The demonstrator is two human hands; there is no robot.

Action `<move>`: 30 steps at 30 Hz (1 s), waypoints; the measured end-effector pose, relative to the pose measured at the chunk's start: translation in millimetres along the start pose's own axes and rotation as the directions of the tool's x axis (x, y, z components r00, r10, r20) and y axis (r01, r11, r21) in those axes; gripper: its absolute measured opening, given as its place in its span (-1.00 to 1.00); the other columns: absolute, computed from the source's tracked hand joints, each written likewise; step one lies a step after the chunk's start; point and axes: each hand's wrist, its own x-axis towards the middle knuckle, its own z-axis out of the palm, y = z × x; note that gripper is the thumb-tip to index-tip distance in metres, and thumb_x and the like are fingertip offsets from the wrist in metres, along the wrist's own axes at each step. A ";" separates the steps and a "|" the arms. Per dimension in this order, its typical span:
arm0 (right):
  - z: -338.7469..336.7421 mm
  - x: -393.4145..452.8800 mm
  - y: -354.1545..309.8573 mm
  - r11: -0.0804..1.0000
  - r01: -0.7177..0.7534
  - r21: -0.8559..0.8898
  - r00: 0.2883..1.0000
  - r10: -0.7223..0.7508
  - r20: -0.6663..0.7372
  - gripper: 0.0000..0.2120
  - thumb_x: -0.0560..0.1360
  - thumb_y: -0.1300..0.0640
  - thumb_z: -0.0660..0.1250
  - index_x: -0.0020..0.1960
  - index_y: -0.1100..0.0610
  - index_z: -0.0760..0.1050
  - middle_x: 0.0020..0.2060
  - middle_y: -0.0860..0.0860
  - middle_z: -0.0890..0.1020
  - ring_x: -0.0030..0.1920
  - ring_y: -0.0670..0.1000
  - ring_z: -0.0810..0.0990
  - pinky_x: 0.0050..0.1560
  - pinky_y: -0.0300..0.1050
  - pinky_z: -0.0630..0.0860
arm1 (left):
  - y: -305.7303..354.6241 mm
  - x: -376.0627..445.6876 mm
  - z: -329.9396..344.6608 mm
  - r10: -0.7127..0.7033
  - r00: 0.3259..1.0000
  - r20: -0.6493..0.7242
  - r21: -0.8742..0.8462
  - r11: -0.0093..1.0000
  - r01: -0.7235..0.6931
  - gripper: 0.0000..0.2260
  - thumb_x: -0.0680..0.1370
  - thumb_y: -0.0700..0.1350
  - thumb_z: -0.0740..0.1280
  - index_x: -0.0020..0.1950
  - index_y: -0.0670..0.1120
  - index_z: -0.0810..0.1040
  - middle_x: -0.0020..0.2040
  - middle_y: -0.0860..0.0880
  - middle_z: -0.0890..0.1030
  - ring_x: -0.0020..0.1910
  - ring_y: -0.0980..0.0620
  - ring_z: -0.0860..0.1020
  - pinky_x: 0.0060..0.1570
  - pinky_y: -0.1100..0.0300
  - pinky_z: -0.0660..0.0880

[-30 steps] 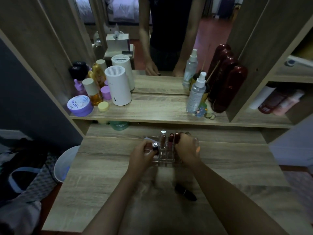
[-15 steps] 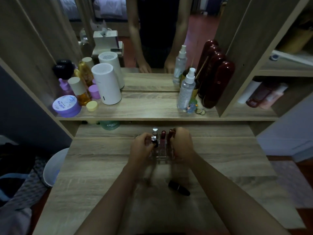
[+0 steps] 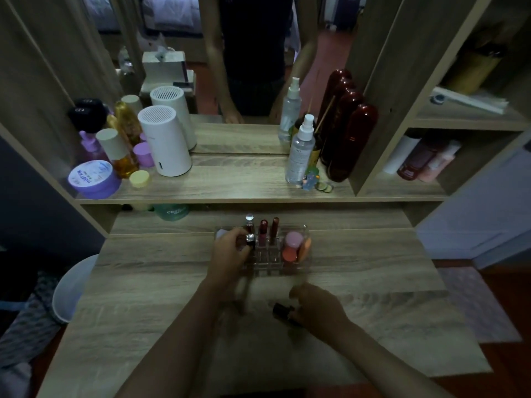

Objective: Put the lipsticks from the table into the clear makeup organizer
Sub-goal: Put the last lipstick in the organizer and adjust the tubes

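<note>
The clear makeup organizer stands mid-table, with three lipsticks upright in its back slots, among them a red one, and pink and orange sponges in its right compartment. My left hand is at the organizer's left side, fingers closed on a dark lipstick with a silver band over a slot. A dark lipstick lies on the table nearer me. My right hand rests on it, fingers curled around its right end.
A shelf behind the organizer carries a white cylinder, a spray bottle, a purple jar and dark red bottles. A mirror sits above it. A white bin stands left of the table.
My right hand left the organizer and came back toward me onto the lying dark lipstick. My left hand stays at the organizer with the silver-banded lipstick.
</note>
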 end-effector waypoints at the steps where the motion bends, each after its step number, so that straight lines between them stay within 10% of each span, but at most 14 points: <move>1: 3.4 -1.0 -0.7 1.000 0.008 -0.012 1.000 -0.008 0.014 -0.61 0.48 -0.09 0.29 0.23 0.09 0.46 0.18 0.05 0.55 0.16 0.08 0.55 0.12 -0.02 0.54 | 0.4 0.5 0.2 0.000 1.000 -0.007 0.001 1.000 0.000 -0.83 0.43 -0.31 0.38 -0.01 -0.15 0.60 -0.15 -0.01 0.44 -0.10 -0.02 0.47 -0.09 0.20 0.44; 12: -2.4 0.4 -2.6 0.996 0.007 0.087 1.000 -0.006 -0.006 -0.67 0.48 -0.07 0.32 0.11 0.14 0.51 0.11 0.08 0.59 0.11 0.07 0.56 0.02 -0.08 0.51 | -5.2 1.9 8.3 -0.045 0.999 0.029 0.050 0.998 0.043 -0.83 0.46 -0.25 0.37 0.05 -0.14 0.59 0.02 -0.12 0.54 0.03 -0.04 0.52 0.01 0.20 0.51; 20: -67.5 26.5 -28.0 0.912 0.214 0.350 0.901 -0.046 -0.431 -0.88 0.49 0.26 0.34 0.02 0.22 0.53 -0.04 0.14 0.66 -0.04 0.08 0.63 0.00 0.02 0.62 | -8.0 -0.2 15.2 -0.030 0.998 -0.047 0.078 0.996 0.034 -0.84 0.47 -0.25 0.35 0.04 -0.15 0.58 0.04 -0.11 0.54 0.07 -0.01 0.46 0.02 0.27 0.38; 30: -69.9 73.7 -54.8 0.987 0.138 0.077 0.935 -0.104 -0.340 -0.77 0.51 0.22 0.24 0.15 0.15 0.52 0.07 0.12 0.64 0.08 0.15 0.61 0.07 0.09 0.55 | -10.8 1.9 16.2 -0.013 0.998 -0.066 0.047 0.999 0.016 -0.84 0.47 -0.29 0.33 0.02 -0.18 0.60 0.05 -0.12 0.58 0.08 -0.01 0.49 0.03 0.29 0.38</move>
